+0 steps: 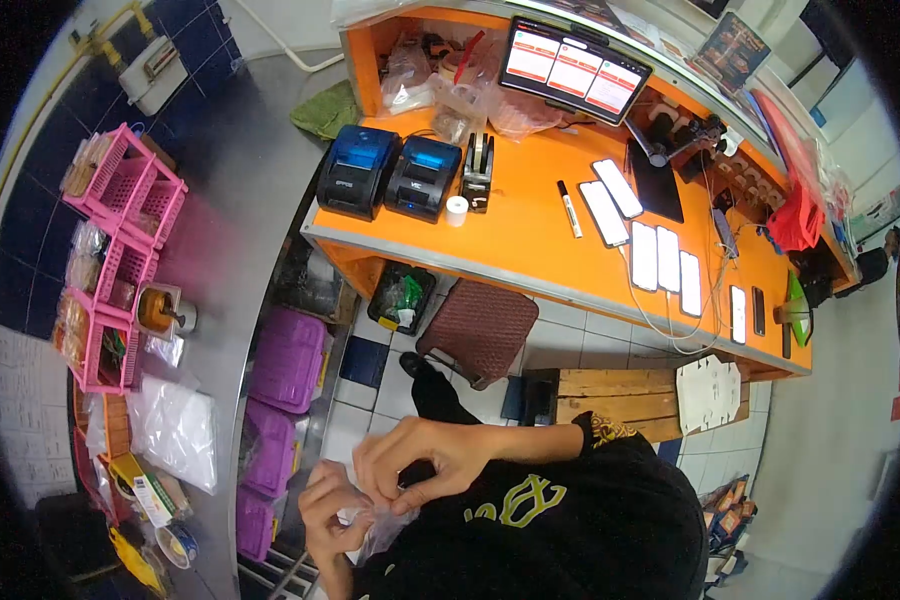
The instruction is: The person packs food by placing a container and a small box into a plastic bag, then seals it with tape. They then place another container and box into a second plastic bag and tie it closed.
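A small clear plastic bag [378,538] is held low in front of my black shirt. My left hand [332,515] is closed on one side of it, fingers bent. From the right, my right hand [415,465] reaches across and pinches the plastic between thumb and fingers, close against the left hand. Something whitish shows through the plastic, too covered by the fingers to make out. The steel counter [215,290] lies to the left of both hands.
Pink baskets [130,190] and a stack of clear bags [173,425] are on the counter. Purple bins [288,358] stand below it. The orange desk [510,250] holds printers [358,170], several phones [644,255] and a screen [574,72]. A brown stool [482,330] and wooden bench [610,395] stand before it.
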A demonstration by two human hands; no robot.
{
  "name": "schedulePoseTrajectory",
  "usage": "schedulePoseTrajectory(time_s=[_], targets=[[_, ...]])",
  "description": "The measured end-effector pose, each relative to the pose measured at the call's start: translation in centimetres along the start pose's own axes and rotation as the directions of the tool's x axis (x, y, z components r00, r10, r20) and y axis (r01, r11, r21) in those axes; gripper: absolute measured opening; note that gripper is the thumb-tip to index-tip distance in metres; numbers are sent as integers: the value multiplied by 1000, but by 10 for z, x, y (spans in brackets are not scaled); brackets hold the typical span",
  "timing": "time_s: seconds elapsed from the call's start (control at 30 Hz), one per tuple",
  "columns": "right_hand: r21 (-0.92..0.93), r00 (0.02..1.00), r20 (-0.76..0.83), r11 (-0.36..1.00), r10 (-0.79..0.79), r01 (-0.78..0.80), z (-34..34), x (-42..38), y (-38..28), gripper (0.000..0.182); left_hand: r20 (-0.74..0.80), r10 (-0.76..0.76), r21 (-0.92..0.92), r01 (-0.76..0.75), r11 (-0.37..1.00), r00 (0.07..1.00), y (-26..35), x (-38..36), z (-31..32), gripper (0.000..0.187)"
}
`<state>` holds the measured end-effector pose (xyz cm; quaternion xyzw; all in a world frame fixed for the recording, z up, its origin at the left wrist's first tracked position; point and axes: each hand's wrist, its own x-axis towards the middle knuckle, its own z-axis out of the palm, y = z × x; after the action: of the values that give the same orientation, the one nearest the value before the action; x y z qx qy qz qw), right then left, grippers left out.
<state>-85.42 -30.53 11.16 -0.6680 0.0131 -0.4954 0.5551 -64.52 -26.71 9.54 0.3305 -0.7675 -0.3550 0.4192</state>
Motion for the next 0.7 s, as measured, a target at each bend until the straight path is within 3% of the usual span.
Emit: schedulePoseTrajectory(time_s=[0.07,0.1,0.13,0.2,0.23,0.27,0.33,0.37,0.4,0.47,0.5,0.57,0.6,0.67,0.7], targets=[[292,947,17,904,322,-313,12,-8,-4,15,-69,-15,-206,0,978,998,4,-9,2,25],[147,937,23,926,348,-347,12,-9,-1,15,-246,-84,-349,-7,937,966,11,-11,10,28],[144,938,25,928,345,-345,16,-10,-3,15,-247,-80,-347,-11,938,966,15,-17,12,28],[301,883,127,831,451,-468,20,-7,-8,15,-247,-407,-567,210,797,879,21,-22,15,31],[293,907,136,859,398,-421,17,-4,-8,16,-298,-329,-628,76,774,896,23,-14,26,30],[295,906,138,857,400,-423,11,-2,-11,16,-300,-332,-629,77,773,894,28,-9,28,30],[213,880,190,856,436,-470,-4,11,-26,16,-238,-502,-591,287,754,831,39,-3,30,27],[188,929,170,915,329,-358,-5,8,-20,14,-217,-442,-566,256,783,871,28,-7,29,26],[192,929,169,913,330,-359,-5,10,-23,14,-215,-445,-566,261,782,869,30,-6,30,26],[377,977,25,903,212,-205,-6,17,-32,11,-171,-457,-458,341,821,873,35,-2,32,26],[378,977,27,903,211,-205,-8,16,-35,11,-173,-458,-456,341,822,872,36,5,31,26],[557,897,-13,748,441,-360,-14,11,-40,11,-199,-217,-381,129,915,956,35,29,30,27],[558,898,-8,748,439,-360,-18,11,-39,11,-202,-217,-378,128,917,955,41,39,31,27],[10,913,23,913,407,-407,-25,11,-34,12,-217,-526,-839,118,531,822,57,57,36,28],[50,873,39,872,486,-488,-25,8,-31,13,-39,-619,-942,178,286,785,55,62,34,29]])
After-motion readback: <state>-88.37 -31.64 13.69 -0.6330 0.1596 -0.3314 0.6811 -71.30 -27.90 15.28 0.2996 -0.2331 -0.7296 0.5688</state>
